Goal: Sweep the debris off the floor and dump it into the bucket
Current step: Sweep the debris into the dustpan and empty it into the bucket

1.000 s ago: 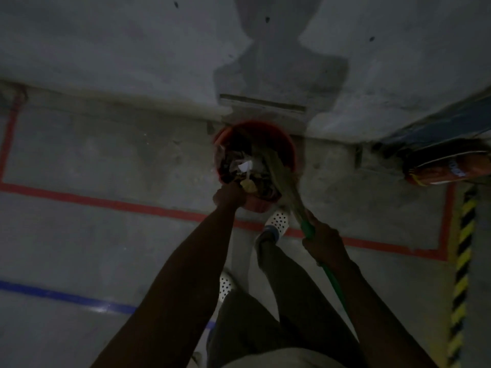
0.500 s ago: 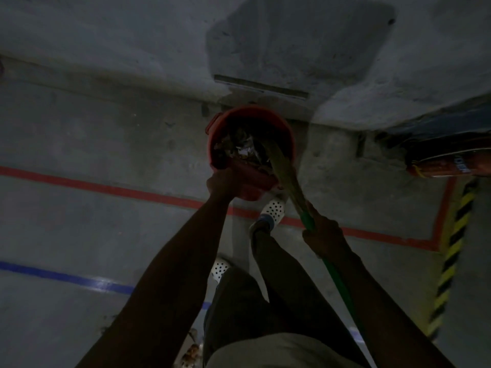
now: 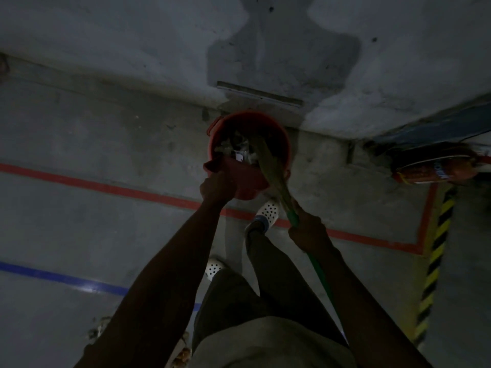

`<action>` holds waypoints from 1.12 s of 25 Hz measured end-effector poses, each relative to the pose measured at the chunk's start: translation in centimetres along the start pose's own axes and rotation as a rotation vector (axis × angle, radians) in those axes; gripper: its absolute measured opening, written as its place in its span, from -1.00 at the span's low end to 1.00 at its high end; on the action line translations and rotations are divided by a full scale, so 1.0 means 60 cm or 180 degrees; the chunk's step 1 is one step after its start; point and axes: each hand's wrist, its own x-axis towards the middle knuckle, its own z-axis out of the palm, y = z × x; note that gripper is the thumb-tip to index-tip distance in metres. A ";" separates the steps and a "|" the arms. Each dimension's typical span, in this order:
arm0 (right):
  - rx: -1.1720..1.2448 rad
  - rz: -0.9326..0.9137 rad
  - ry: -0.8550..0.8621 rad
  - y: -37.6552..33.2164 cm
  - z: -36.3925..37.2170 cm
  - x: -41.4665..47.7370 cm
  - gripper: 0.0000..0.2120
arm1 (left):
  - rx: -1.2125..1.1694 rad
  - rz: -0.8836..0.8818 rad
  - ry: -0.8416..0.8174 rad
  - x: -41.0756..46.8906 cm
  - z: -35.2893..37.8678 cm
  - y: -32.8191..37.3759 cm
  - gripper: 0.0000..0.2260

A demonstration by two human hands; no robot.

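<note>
While the left hand (image 3: 216,185) grips a red dustpan (image 3: 239,172) tipped over the near rim of the red bucket (image 3: 277,134), the right hand (image 3: 308,231) is clenched round the green broom (image 3: 273,176) handle, bristles poking into the bucket. Debris (image 3: 239,152) sits inside the bucket, which stands on the floor (image 3: 106,134) against the wall (image 3: 106,35), just past a red line (image 3: 106,188). Scraps (image 3: 98,329) lie on the floor at lower left

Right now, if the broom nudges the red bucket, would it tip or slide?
Probably slides rather than tips: the bucket stands upright, wide-mouthed, on smooth-looking floor. Likely light: seemingly plastic, holding scrappy debris. The wall behind may stop it.
</note>
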 end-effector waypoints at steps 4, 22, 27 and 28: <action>-0.0171 0.0058 0.0017 0.001 0.013 -0.049 -0.17 | -0.0005 0.0022 -0.0044 -0.061 -0.006 -0.043 -0.71; -0.0793 -0.1690 -0.0362 -0.113 0.263 -0.323 -0.32 | -0.1248 -0.1123 0.0519 -0.481 0.093 -0.445 -0.60; -0.1904 -0.2493 -0.1027 -0.198 0.318 -0.353 -0.21 | -0.2161 -0.1971 0.0985 -0.600 0.150 -0.510 -0.59; -0.2181 -0.2724 -0.1122 -0.215 0.330 -0.356 -0.18 | -0.2380 -0.2161 0.1098 -0.625 0.163 -0.515 -0.60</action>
